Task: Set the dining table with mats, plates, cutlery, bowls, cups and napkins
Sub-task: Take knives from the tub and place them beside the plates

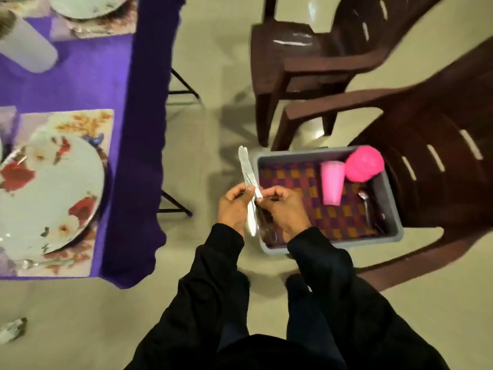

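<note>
A purple-draped dining table fills the left of the head view, its cloth hanging in scallops toward a pale tiled floor. On it lies a floral place mat carrying a flowered plate, with a piece of cutlery on the mat's near edge. A white cup stands farther back, beside a second mat and plate at the top edge. Two dark brown plastic chairs stand to the right. On the seat of the nearer chair rests a grey tub lined with a checked purple-and-orange cloth. Inside it stand a pale pink cup and a bright pink bowl touching each other at the far corner, and a spoon lies along the right wall. A crumpled scrap lies on the floor at lower left.

The person, in black sleeves, stands between table and chair, hands raised together over the tub's near left corner. A bundle of steel knives points away from the body, blades reaching past the tub's rim. The left hand grips the bundle at the handles, fingers curled round it. The right hand pinches one piece of the bundle between thumb and fingertips, just beside the left thumb.
</note>
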